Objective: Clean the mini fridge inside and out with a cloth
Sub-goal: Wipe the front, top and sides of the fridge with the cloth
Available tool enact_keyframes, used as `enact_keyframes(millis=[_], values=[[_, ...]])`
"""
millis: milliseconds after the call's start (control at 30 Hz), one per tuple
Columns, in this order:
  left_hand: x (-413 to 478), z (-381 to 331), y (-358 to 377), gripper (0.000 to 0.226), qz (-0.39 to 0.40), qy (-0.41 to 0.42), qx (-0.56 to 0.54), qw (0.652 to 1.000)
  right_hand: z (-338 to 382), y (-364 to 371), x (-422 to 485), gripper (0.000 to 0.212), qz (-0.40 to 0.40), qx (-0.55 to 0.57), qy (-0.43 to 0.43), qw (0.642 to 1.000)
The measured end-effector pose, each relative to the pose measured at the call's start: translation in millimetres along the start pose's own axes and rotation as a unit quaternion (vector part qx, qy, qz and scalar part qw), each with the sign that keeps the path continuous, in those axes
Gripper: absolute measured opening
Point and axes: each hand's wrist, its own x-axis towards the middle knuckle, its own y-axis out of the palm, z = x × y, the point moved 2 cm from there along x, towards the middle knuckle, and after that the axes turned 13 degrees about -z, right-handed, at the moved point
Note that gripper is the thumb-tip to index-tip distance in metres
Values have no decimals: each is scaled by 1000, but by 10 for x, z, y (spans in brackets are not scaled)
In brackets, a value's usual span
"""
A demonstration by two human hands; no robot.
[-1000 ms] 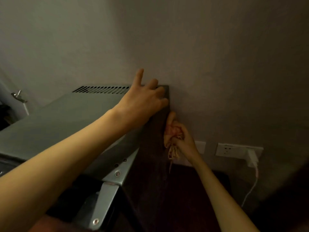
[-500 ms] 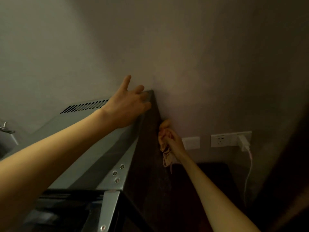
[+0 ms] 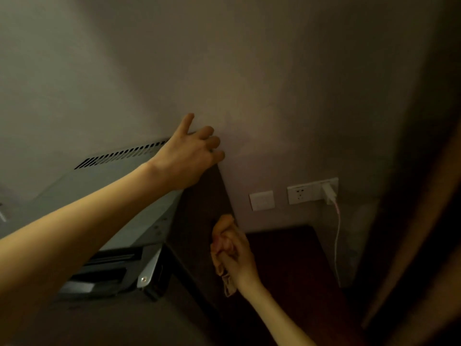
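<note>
A white blank wall plate (image 3: 262, 200) sits just beside a white double socket (image 3: 300, 194); a white plug (image 3: 329, 193) trails a pale cable (image 3: 337, 243).

The fridge (image 3: 99, 186) shows flat silver-grey on top, a row of black slots (image 3: 119, 156) striping its back edge, and its side runs dark brown. The cloth (image 3: 222, 228) is pale peach-orange. Plain grey-beige wall (image 3: 249, 71), white switch plate (image 3: 262, 200), white socket (image 3: 299, 194), white plug (image 3: 329, 193) trailing a pinkish cable (image 3: 337, 236). The bench (image 3: 294, 258) is deep reddish-brown.

Left grip (image 3: 192, 156), right grip (image 3: 239, 255) and slender forearms (image 3: 87, 221) are all bare.
</note>
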Motion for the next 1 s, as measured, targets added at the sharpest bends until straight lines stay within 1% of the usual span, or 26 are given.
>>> enact_keyframes(millis=[67,100,133,200,267,300,367,467,567,667,733,800,933,1000], values=[[25,-64,-35,43,-1,1,-9,1000,-32,-52,-216,30,2,-48,-15,999],[38,-98,-51,42,-2,5,-12,1000,-50,-81,-304,33,2,-78,-20,997],[50,-132,-67,41,-6,10,-14,1000,-55,-110,-386,31,-2,-103,-36,994],[80,-187,-106,38,-22,23,-15,999,-31,-128,-519,32,-4,-124,-70,990],[119,-206,-120,37,-28,31,-20,999,42,-142,-619,42,2,-105,-74,992],[138,-210,-120,37,-24,31,-24,999,63,-144,-660,42,15,-107,-86,990],[187,-220,-104,39,-12,29,-30,999,133,-156,-712,37,44,-157,-122,979],[267,-248,-57,40,-1,27,-35,999,152,-189,-713,34,12,-142,-201,969],[364,-303,9,41,2,39,-36,999,175,-189,-697,33,-8,-119,-238,964],[467,-390,77,43,18,69,-44,996,111,-178,-704,40,2,-138,-218,966],[533,-448,121,45,49,83,-64,993,6,-152,-689,47,30,-150,-191,970],[595,-495,178,45,82,92,-72,990,-94,-146,-652,50,34,-151,-173,973],[633,-544,318,40,126,105,-57,985,-61,-125,-517,44,7,-141,-165,976],[622,-554,410,35,163,115,-32,979,-111,-101,-390,44,-4,-120,-126,985]])
